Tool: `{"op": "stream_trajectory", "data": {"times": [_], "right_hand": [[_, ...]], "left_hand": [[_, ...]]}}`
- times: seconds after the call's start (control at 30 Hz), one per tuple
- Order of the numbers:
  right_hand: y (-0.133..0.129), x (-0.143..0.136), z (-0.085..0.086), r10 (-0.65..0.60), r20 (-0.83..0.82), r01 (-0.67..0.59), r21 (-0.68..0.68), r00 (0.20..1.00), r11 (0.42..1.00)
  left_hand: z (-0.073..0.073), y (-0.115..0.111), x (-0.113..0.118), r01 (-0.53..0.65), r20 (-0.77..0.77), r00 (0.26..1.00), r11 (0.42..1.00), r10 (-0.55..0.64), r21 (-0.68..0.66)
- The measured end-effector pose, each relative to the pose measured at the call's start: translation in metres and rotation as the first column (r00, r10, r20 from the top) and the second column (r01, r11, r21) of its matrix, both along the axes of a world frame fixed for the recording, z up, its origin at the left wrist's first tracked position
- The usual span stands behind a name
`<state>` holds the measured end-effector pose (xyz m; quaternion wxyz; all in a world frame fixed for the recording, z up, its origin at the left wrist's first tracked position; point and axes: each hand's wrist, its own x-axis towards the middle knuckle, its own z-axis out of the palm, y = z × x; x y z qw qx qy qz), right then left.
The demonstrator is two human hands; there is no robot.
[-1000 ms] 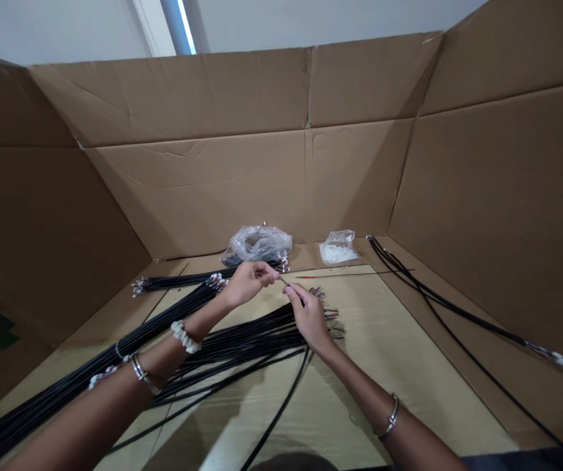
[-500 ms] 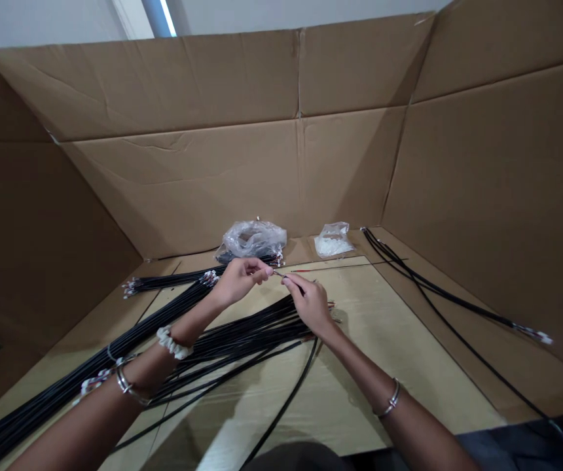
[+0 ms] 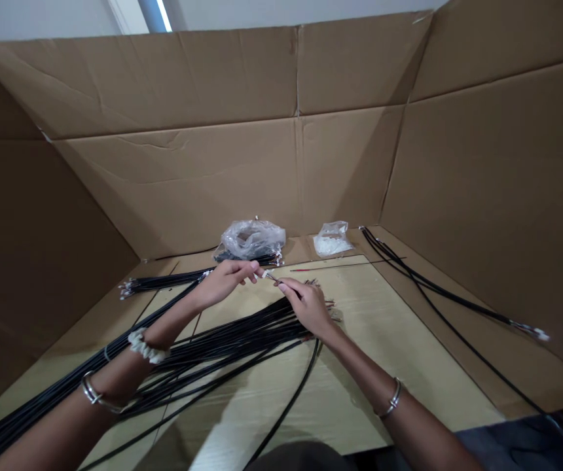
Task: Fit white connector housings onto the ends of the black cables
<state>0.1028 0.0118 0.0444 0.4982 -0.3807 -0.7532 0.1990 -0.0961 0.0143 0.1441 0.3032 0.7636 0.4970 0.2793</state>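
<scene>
My right hand point(image 3: 306, 302) pinches a black cable point(image 3: 289, 402) near its end, where thin wires stick out to the left. Those wires lead to a small white connector point(image 3: 266, 274). At that connector, my left hand point(image 3: 230, 280) has its thumb and fingertips pressed together, closed on it. From my right hand the cable curves down toward the table's front edge. Below both hands lies a loose bundle of black cables point(image 3: 242, 340) with bare wire ends at the right. A second, tied bundle point(image 3: 85, 367) runs under my left forearm.
Behind my hands are a clear plastic bag point(image 3: 252, 239) and a smaller bag of white parts point(image 3: 331, 241). Several black cables point(image 3: 451, 301) lie at the right. A thin red-tipped rod point(image 3: 330, 265) lies behind. Cardboard walls point(image 3: 222, 163) surround the table point(image 3: 409, 373).
My left hand has shifted left and slightly down, and the white connector now shows between the hands. My right hand has hardly moved. The view has shifted slightly.
</scene>
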Motion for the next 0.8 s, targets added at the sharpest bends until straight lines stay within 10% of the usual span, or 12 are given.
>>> {"op": "stream_trajectory", "data": {"times": [0.13, 0.3, 0.8], "right_hand": [[-0.0012, -0.0004, 0.0006, 0.029, -0.004, -0.029, -0.023, 1.0, 0.999], [-0.0026, -0.0004, 0.0008, 0.048, -0.004, -0.048, -0.041, 0.999, 0.998], [-0.0031, 0.0004, 0.0013, 0.008, 0.069, -0.008, -0.002, 0.998, 1.0]], "left_hand": [[0.0094, -0.005, -0.0051, 0.144, -0.263, 0.963, 0.94, -0.061, 0.309], [0.0065, -0.0017, -0.0077, 0.496, -0.668, 0.738, 0.745, -0.09, 0.447], [0.0036, -0.0027, -0.0087, 0.527, -0.666, 0.744, 0.669, -0.063, 0.525]]}}
